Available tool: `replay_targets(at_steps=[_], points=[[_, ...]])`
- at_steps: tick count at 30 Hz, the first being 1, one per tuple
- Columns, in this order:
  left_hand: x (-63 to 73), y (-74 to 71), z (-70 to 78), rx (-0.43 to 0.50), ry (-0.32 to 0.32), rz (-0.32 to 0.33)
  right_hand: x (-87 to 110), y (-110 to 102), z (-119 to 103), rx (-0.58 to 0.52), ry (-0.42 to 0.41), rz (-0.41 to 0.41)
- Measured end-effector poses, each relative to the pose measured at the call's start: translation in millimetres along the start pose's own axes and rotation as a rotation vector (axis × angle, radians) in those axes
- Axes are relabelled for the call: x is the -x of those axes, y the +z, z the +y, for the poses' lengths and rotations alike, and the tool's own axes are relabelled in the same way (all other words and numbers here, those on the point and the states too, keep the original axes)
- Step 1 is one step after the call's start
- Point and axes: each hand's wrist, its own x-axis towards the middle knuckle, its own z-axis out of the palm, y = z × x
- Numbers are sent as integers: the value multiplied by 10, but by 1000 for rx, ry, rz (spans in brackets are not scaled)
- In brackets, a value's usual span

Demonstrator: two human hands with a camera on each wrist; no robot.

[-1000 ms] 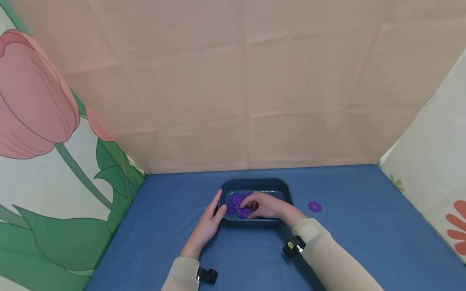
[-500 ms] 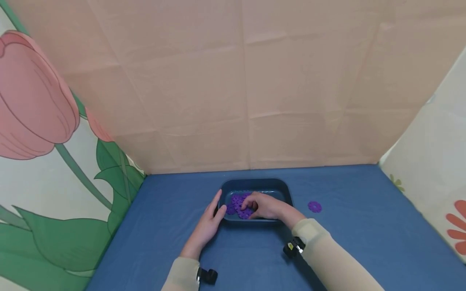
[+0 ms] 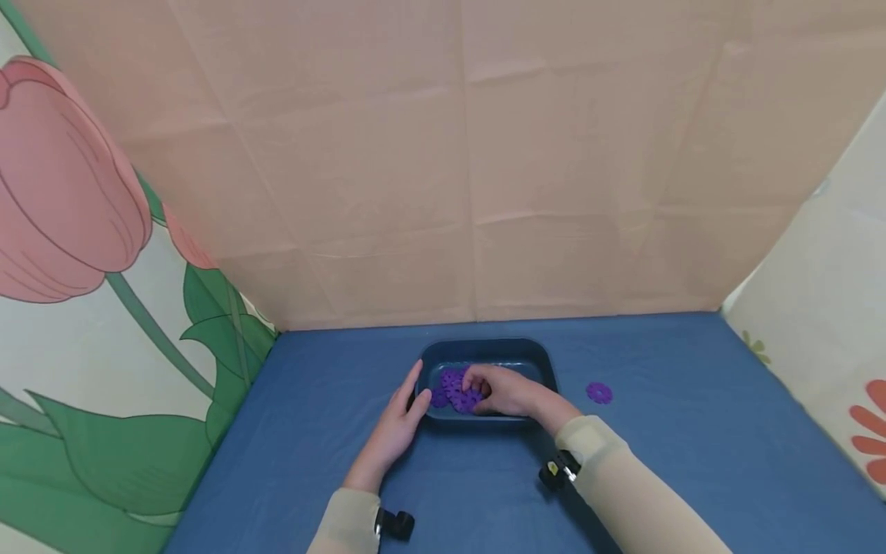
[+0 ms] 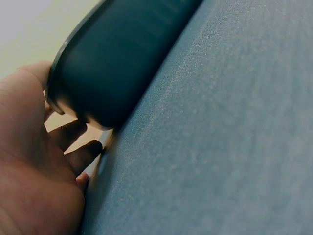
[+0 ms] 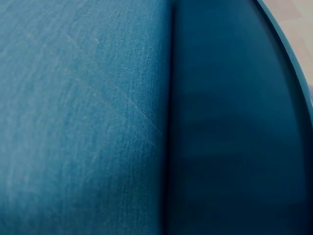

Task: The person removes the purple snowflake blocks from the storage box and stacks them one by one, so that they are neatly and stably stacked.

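Observation:
In the head view a dark blue rectangular tray (image 3: 522, 351) holds several purple notched discs (image 3: 451, 378) bunched at its left side. My left hand (image 3: 396, 423) rests against the tray's left end, fingers fairly straight along the outside and thumb at the near corner of the rim. From the left wrist, the left hand (image 4: 29, 161) shows beside the tray's outer wall (image 4: 112, 63). My right hand (image 3: 508, 391) reaches into the tray with bent fingers and seems to pinch a purple notched disc (image 3: 471, 401). The right wrist view shows only the tray wall (image 5: 234, 98) and cloth.
One more purple notched disc (image 3: 598, 393) lies flat on the blue cloth (image 3: 664, 446), right of the tray. A beige sheet (image 3: 471, 192) closes off the back. Printed panels stand at both sides, with a pink tulip (image 3: 69, 185) on the left one.
My right hand has shifted slightly to the right inside the tray, and the purple discs by its fingertips have moved slightly too. The left hand and the tray have stayed put.

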Motion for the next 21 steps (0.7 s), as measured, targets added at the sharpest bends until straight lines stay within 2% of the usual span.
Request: replay_targets(at_steps=[11, 21], points=[[3, -1, -2, -5, -9, -2, -12, 16, 6, 89, -50, 61], [-6, 1, -1, -1, -5, -5, 19, 3, 2, 90, -79, 70]])
